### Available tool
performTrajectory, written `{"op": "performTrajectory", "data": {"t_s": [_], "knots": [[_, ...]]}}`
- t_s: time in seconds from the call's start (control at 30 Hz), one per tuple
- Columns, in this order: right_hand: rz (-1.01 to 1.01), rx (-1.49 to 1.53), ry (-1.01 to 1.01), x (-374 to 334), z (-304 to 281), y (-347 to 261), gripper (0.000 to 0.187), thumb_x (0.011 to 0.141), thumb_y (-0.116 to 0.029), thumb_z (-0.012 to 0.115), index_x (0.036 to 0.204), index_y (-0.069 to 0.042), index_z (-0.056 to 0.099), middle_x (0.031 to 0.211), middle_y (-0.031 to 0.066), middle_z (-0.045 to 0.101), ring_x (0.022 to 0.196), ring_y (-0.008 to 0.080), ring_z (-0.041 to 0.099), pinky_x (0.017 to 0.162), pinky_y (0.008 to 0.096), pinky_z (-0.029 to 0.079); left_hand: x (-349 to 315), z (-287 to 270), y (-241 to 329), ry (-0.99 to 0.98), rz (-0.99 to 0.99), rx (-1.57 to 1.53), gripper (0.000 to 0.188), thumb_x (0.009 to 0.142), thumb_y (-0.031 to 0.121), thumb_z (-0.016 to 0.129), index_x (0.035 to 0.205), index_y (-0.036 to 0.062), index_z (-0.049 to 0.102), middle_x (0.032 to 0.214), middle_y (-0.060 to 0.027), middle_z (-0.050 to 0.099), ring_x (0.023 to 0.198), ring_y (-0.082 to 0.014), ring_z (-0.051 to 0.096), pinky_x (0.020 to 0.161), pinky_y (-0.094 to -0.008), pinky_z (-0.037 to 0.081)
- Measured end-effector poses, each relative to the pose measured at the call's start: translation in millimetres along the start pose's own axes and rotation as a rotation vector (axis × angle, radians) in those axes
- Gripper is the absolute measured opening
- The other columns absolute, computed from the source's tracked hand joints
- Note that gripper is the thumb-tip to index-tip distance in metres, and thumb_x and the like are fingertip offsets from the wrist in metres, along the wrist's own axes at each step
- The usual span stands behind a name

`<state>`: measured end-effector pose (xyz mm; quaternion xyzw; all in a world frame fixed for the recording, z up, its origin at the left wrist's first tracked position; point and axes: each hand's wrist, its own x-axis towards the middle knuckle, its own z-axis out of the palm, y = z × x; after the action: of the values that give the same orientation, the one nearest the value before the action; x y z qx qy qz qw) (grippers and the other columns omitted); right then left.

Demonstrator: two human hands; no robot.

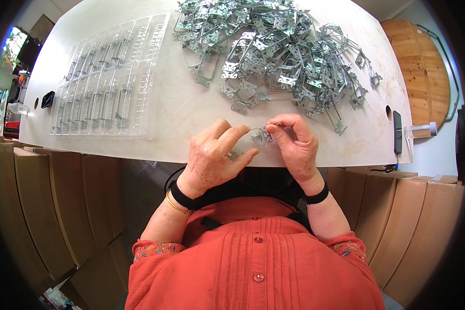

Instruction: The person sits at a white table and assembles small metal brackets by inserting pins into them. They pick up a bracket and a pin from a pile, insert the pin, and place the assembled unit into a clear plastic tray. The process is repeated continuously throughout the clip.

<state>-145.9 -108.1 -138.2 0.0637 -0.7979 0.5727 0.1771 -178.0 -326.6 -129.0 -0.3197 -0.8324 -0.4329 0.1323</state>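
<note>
My right hand [297, 144] pinches a thin metal part between thumb and forefinger, just above the table's near edge. A small silvery bracket [262, 136] with cut-outs shows between my two hands. Across from it is my left hand [209, 155], its thumb and forefinger apart. The left forefinger's tip is close to the end of a thin rod; I cannot tell whether they touch. Another bit of metal [232, 154] peeks out under the left hand, mostly hidden. Beyond both hands lies a big tangled heap of metal brackets with rods [274, 57].
On the left of the white table [181, 119], a clear plastic tray [145, 103] holds rows of rod-and-bracket pieces. A black object [48, 99] lies past it. At right are a dark phone-like device [397, 132] and a clear tube [421, 130]. Cardboard boxes [398, 227] flank me.
</note>
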Motion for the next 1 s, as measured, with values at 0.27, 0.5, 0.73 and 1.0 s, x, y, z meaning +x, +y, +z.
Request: {"op": "performTrajectory", "data": {"t_s": [0.27, 0.5, 0.73, 1.0], "knots": [[-0.031, -0.033, 0.002, 1.9, 0.3, -6.0, 0.013, 0.096, 0.001, 0.078, 0.106, -0.004, 0.071, 0.101, 0.0051, 0.074, 0.086, 0.0125, 0.069, 0.078, 0.0272, 0.056, -0.4, 0.9, -0.6, 0.009, 0.008, 0.000, 0.047, 0.072, 0.018, 0.095, 0.114, 0.0064, 0.076, 0.082, -0.0080, 0.062, 0.066, -0.0242, 0.061, 0.058, -0.0372, 0.049], [-0.085, -0.007, 0.072, 0.6, -0.7, -2.4, 0.013, 0.096, 0.002, 0.077, 0.106, -0.003, 0.071, 0.101, 0.0056, 0.075, 0.089, 0.0150, 0.070, 0.080, 0.0282, 0.055, -0.9, 0.8, -0.2, 0.004, -0.004, 0.014, 0.046, 0.073, 0.019, 0.095, 0.113, 0.0066, 0.075, 0.082, -0.0083, 0.061, 0.066, -0.0241, 0.060, 0.058, -0.0369, 0.049], [-0.065, -0.008, 0.062, -3.6, -2.9, -4.8, 0.011, 0.096, 0.003, 0.076, 0.105, -0.001, 0.070, 0.100, 0.0071, 0.075, 0.090, 0.0168, 0.070, 0.082, 0.0299, 0.055, -1.4, 4.4, -1.7, 0.079, -0.003, 0.007, 0.046, 0.073, 0.018, 0.095, 0.113, 0.0059, 0.074, 0.083, -0.0089, 0.061, 0.065, -0.0242, 0.059, 0.057, -0.0367, 0.048], [-0.041, -0.040, 0.003, -2.9, -4.0, -6.8, 0.011, 0.096, 0.001, 0.077, 0.104, -0.002, 0.070, 0.098, 0.0080, 0.074, 0.088, 0.0182, 0.071, 0.080, 0.0297, 0.055, -1.7, 4.6, -1.7, 0.088, -0.018, 0.016, 0.046, 0.074, 0.018, 0.095, 0.113, 0.0058, 0.074, 0.081, -0.0083, 0.059, 0.062, -0.0229, 0.055, 0.056, -0.0359, 0.046]]}}
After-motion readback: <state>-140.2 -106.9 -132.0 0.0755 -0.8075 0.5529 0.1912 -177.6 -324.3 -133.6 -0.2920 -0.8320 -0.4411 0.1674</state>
